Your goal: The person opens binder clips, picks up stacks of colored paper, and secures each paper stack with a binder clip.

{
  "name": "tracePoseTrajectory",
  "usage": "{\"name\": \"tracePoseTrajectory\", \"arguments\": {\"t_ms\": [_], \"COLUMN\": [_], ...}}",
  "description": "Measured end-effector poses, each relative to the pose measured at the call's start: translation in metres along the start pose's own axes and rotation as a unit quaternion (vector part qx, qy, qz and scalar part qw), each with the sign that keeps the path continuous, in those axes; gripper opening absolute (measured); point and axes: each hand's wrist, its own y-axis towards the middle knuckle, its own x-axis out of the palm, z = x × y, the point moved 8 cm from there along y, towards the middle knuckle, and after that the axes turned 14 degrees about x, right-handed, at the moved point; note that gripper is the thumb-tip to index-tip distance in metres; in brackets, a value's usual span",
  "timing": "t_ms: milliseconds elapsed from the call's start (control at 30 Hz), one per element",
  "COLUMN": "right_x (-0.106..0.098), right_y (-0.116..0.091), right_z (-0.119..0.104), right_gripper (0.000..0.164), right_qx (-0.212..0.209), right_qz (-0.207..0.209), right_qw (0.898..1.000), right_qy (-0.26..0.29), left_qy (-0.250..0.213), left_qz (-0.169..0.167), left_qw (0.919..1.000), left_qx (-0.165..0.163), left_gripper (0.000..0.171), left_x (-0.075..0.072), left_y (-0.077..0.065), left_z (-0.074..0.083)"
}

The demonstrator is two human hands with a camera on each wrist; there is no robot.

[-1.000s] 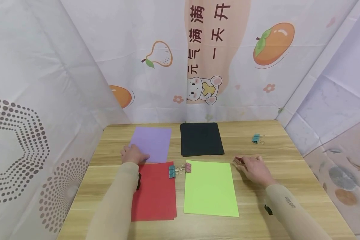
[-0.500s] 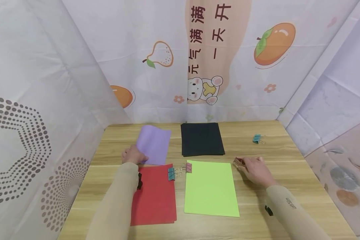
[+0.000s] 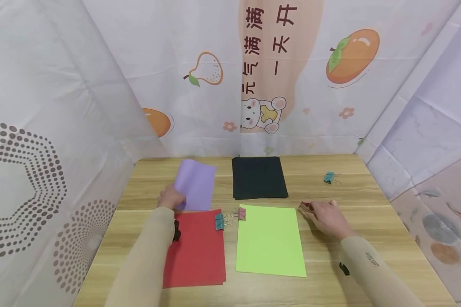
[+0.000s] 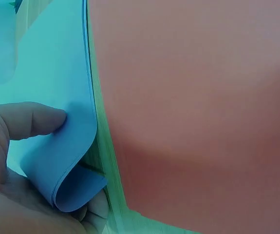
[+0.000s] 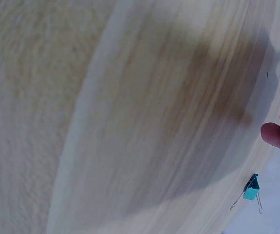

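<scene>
My left hand pinches the left side of a purple paper stack, whose left part curls upward. In the left wrist view, the thumb lies on top of the bent sheets, and other fingers are partly hidden beneath the rolled corner. My right hand rests near the table surface to the right of the lime-green paper, holding a dark red binder clip between its fingertips. Only a few right fingers show at the edge of the right wrist view; that clip is out of sight there.
Red paper with a teal binder clip lies in front of the purple stack. Lime-green paper carries a pink binder clip. Black sheets lie at the back; a loose teal clip lies back right.
The purple stack's left side has gone from flat to curled up in my left hand, and the stack has shifted slightly left. The red paper has moved a little toward me. My right hand stays put.
</scene>
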Motion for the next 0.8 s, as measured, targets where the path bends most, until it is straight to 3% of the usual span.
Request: {"name": "tracePoseTrajectory", "arguments": {"t_ms": [233, 400, 567, 800], "right_x": [0.001, 0.002, 0.001, 0.000], "right_y": [-0.001, -0.001, -0.002, -0.003], "right_z": [-0.001, 0.000, -0.002, -0.004], "right_gripper": [0.025, 0.024, 0.024, 0.024], "right_qx": [0.000, -0.003, -0.008, -0.009], "right_qz": [-0.002, 0.001, 0.009, 0.011], "right_qw": [1.000, 1.000, 1.000, 1.000], "right_qy": [0.002, 0.001, 0.001, 0.002], "left_qy": [0.029, 0.004, -0.019, -0.055], "left_qz": [0.000, -0.007, -0.012, 0.009], "left_qw": [0.9989, 0.9989, 0.9990, 0.9981], "left_qx": [0.036, 0.047, 0.039, 0.028], "left_gripper": [0.051, 0.048, 0.048, 0.055], "left_x": [-0.003, -0.005, -0.006, -0.010], "left_y": [0.011, 0.009, 0.002, -0.002], "left_z": [-0.008, -0.010, -0.011, -0.015]}}
